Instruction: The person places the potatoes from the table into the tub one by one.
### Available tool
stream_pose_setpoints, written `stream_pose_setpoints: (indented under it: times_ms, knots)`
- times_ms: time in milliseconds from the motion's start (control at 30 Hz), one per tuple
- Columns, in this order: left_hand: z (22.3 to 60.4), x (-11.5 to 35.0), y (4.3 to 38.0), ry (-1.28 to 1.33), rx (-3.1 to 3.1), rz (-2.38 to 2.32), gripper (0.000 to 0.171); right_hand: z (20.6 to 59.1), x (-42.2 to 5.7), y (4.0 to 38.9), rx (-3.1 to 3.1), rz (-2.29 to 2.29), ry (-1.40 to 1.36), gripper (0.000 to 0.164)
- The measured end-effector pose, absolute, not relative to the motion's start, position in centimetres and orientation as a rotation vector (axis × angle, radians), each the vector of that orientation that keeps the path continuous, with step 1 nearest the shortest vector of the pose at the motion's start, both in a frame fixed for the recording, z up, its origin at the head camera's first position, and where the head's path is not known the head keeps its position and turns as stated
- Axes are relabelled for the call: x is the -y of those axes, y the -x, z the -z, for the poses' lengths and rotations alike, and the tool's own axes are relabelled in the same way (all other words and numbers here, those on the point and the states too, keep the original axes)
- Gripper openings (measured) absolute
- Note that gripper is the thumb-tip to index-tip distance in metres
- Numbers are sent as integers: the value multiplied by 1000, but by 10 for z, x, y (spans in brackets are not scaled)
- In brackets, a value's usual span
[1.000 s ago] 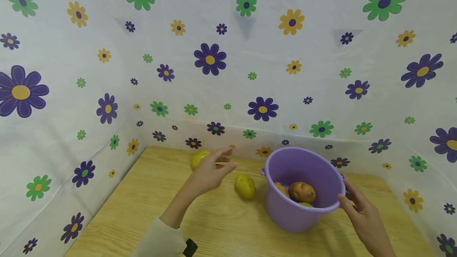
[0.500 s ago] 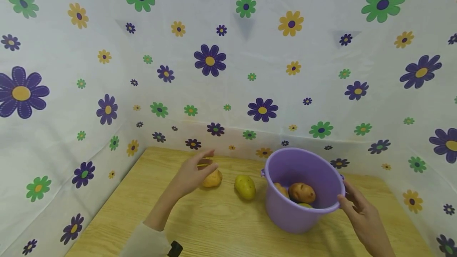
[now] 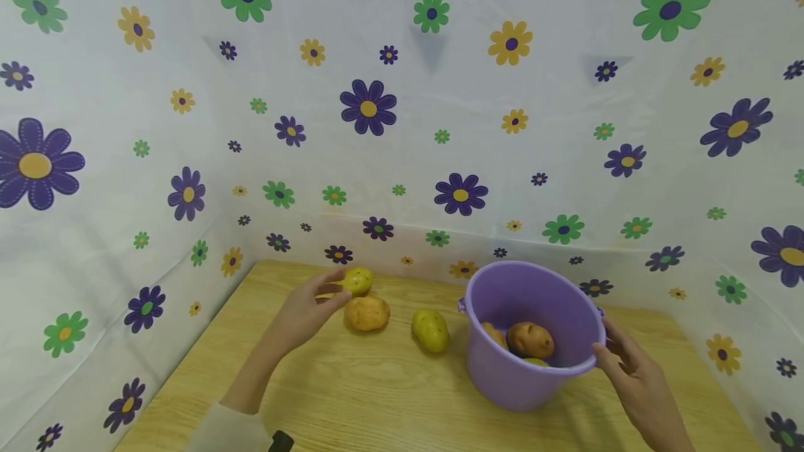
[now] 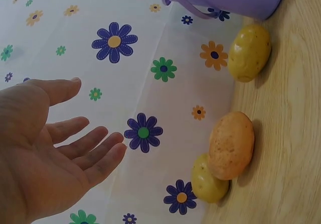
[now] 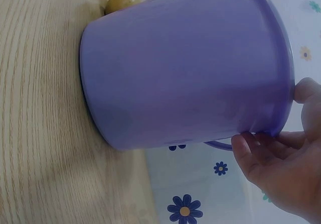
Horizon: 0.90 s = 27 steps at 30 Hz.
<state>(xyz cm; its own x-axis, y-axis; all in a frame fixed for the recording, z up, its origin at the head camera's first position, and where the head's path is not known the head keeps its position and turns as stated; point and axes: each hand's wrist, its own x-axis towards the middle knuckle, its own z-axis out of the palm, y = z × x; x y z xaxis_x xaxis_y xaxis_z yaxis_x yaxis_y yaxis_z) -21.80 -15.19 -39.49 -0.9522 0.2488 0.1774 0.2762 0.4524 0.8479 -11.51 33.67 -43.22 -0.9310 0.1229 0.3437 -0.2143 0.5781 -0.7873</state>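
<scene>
My left hand (image 3: 304,314) is raised above the table's left side, fingers spread and holding nothing. In the left wrist view its palm and parted fingers show apart from any potato. Nearest to it in the head view are a yellow-green potato (image 3: 358,282), partly behind the fingertips, and a light brown potato (image 3: 368,314). Another yellow-green potato (image 3: 430,330) lies between these and a purple bucket (image 3: 515,382). Inside the bucket sit a brown potato (image 3: 530,339) and others partly hidden by the wall. My right hand (image 3: 643,386) grips the bucket's right rim, thumb on the rim, fingers against the side.
The wood-grain table (image 3: 377,396) ends at a white flowered sheet (image 3: 402,159), which rises at the back and both sides. A thin purple handle (image 4: 193,8) hangs on the bucket's outside.
My left hand has moved left, away from the bucket. The light brown potato, hidden a second ago, has come into full view on the table. My right hand stays on the bucket rim.
</scene>
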Motion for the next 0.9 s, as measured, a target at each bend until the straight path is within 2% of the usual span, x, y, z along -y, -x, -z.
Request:
stream_pose_setpoints:
  times_ms: [400,900]
  knots:
    - [409,164,227,455,2668,1568,57,434,-338,114,2436,-1288,-85,54]
    - [452,157,246,434,2699,1581,59,433,-338,113,2420,-1279,-113,53]
